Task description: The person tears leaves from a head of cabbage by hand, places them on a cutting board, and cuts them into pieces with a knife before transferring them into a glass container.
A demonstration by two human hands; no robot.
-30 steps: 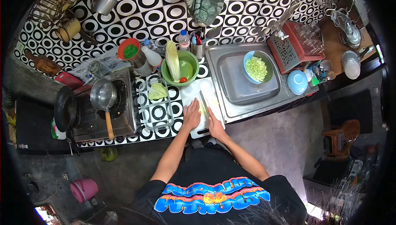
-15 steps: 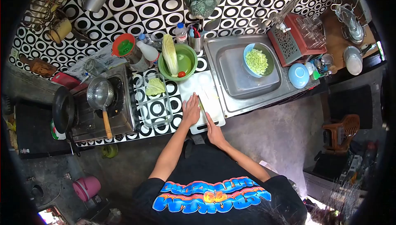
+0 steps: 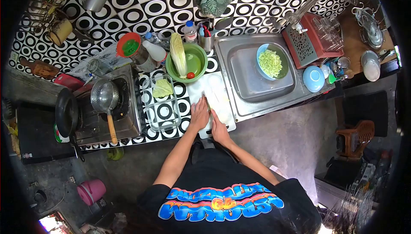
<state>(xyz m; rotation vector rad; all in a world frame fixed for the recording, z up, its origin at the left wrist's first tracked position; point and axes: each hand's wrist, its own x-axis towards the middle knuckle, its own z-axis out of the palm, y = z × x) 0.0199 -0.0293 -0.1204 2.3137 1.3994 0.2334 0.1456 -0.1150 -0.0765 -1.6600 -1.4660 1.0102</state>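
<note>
My left hand [image 3: 199, 112] lies on the white cutting board [image 3: 217, 85], fingers stretched out and close together. A thin greenish strip [image 3: 209, 104] shows at its fingertips; what lies under the palm is hidden. Close on its right, my right hand [image 3: 219, 129] is closed round what looks like a knife, its blade mostly hidden between the hands. Pale scraps lie on the board. Behind it, a green bowl [image 3: 200, 58] holds a napa cabbage [image 3: 177, 56] and a red tomato [image 3: 190, 75]. Pale leaf pieces [image 3: 162, 88] sit in a clear glass dish [image 3: 165, 127] on the left.
On the right, a blue bowl of chopped pale-green vegetable [image 3: 270, 64] stands in the steel sink [image 3: 239, 109]. An upturned blue bowl [image 3: 313, 79] is beside it. Leftward are a stove with a strainer pot [image 3: 105, 95] and a black pan [image 3: 66, 113]. Bottles [image 3: 154, 51] line the back.
My right hand has shifted slightly up and left, closer to my left hand, and less of the blade shows. The whole view has moved a little.
</note>
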